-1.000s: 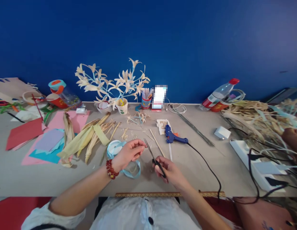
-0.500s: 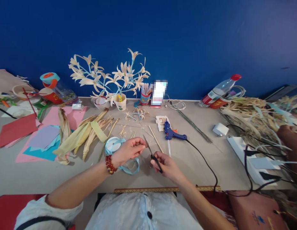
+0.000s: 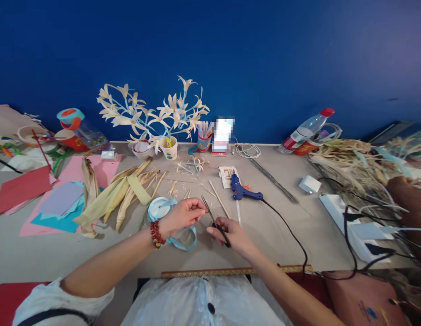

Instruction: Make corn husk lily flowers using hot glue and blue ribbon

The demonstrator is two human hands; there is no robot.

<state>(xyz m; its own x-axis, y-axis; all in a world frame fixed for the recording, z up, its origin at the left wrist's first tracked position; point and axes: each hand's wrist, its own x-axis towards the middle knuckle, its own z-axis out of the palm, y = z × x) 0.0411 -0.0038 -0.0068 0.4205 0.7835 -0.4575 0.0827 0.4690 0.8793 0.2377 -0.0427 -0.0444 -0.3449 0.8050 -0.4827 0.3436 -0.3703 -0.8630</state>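
Observation:
My right hand grips a pair of black-handled scissors above the front of the table, with the blades pointing up and away from me. Just left of the blades, my left hand has its fingers pinched together; whatever is between them is too small to name. A beaded bracelet circles that wrist. Below and behind the left hand lie a roll of light blue ribbon and a loose loop of the same ribbon. Thin pale sticks and scraps lie beyond the hands.
A blue glue gun with a black cord lies right of centre. Dried corn husks and coloured paper cover the left. Husk flowers stand in a cup behind. A power strip and another person's hand are at right.
My left hand stays pinched beside the scissors. The right thumb has shifted slightly left along the handles. The whole view has moved a little.

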